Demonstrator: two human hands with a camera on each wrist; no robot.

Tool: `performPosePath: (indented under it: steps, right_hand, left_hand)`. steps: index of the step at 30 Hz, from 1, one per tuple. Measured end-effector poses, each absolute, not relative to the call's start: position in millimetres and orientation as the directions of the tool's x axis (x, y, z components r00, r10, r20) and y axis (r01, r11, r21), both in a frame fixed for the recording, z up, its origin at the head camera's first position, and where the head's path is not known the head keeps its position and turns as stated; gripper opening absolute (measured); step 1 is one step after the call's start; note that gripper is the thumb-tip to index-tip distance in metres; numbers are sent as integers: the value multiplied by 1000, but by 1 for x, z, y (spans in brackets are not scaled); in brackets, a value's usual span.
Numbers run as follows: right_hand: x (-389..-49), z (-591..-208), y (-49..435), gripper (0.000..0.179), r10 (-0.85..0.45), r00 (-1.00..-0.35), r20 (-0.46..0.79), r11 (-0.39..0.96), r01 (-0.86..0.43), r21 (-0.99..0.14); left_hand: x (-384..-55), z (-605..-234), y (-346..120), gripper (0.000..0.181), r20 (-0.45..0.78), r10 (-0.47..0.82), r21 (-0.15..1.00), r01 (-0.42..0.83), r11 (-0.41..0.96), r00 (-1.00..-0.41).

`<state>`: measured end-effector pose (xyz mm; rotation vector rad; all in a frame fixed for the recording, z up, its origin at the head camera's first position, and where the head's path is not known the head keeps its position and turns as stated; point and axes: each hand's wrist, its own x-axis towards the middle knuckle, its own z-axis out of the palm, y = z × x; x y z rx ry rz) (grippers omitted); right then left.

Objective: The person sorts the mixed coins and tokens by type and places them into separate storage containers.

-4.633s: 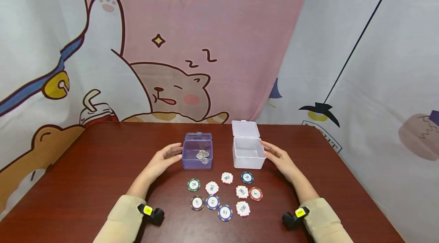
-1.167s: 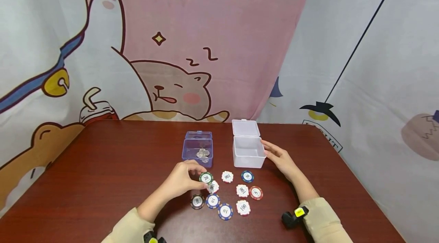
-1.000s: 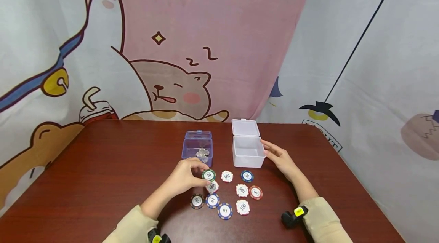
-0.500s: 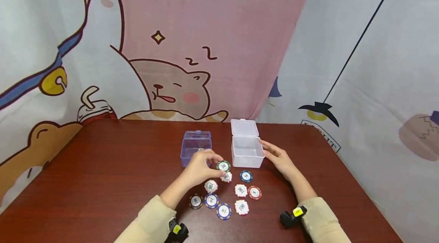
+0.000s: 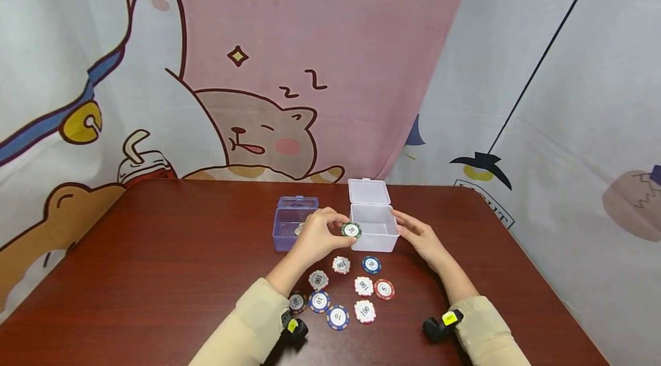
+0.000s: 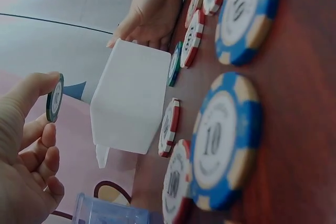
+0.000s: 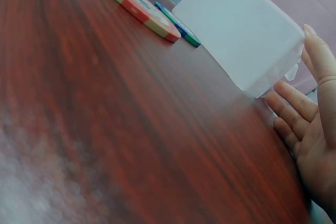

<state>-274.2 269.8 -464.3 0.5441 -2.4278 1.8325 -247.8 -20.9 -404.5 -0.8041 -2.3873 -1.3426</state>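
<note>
Between thumb and fingertips my left hand pinches a green-edged poker chip marked 20. In the head view the chip overlaps the left front corner of a white plastic box whose lid is up. The left wrist view has this chip raised above the table, near the box. My right hand rests at the box's right side, fingers fairly straight, with the thumb at its rim in the right wrist view. A blue translucent box holding silver coins stands left, partly hidden behind my left hand.
Several poker chips lie in front of the boxes, among them a blue chip, a red chip, a white chip and a black chip. A printed cloth hangs behind the brown table.
My left hand has left the blue box's side, picked up the green chip from the table and carried it right and away from me to the white box. The right hand has stayed put.
</note>
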Motion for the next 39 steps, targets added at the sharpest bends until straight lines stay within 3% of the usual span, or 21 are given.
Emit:
performPosePath:
  steps: [30, 39]
  right_hand:
    - [-269, -456, 265, 45, -263, -930, 258, 218, -317, -923]
    - [-273, -463, 269, 46, -251, -939, 236, 237, -296, -925]
  left_hand:
    - [-285, -414, 30, 39, 433, 231, 707, 487, 512, -871]
    - [-288, -424, 33, 40, 430, 217, 635, 465, 616, -876]
